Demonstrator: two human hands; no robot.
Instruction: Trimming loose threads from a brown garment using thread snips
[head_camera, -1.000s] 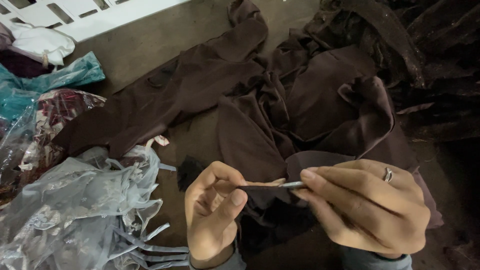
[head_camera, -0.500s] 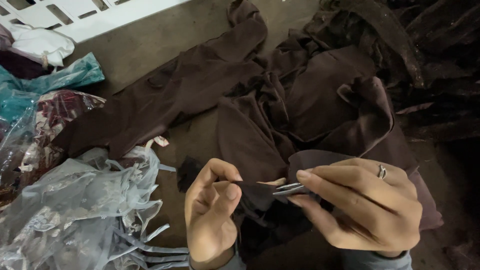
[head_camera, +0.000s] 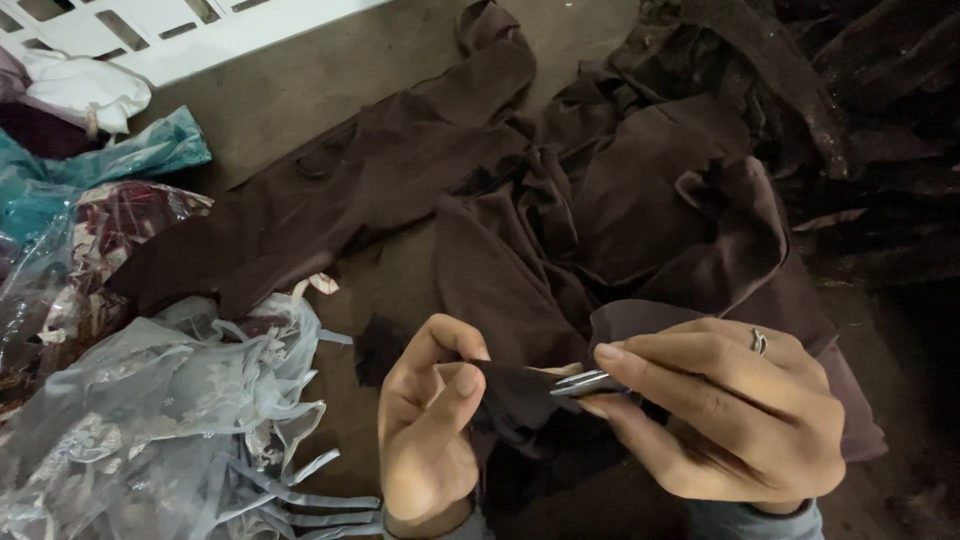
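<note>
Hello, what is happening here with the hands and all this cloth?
A person is working on a dark brown garment spread over the floor. The left hand pinches a dark bit of fabric between thumb and fingers. The right hand holds a small metal tool, like thread snips, with its tip at that fabric. Sheer grey cloth lies to the left, with bagged fabrics beyond it.

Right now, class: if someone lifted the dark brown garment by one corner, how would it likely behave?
The dark brown garment would probably droop and trail, since it lies in soft crumpled folds. It looks thin and likely light. It may drag along the floor, being spread wide.
</note>
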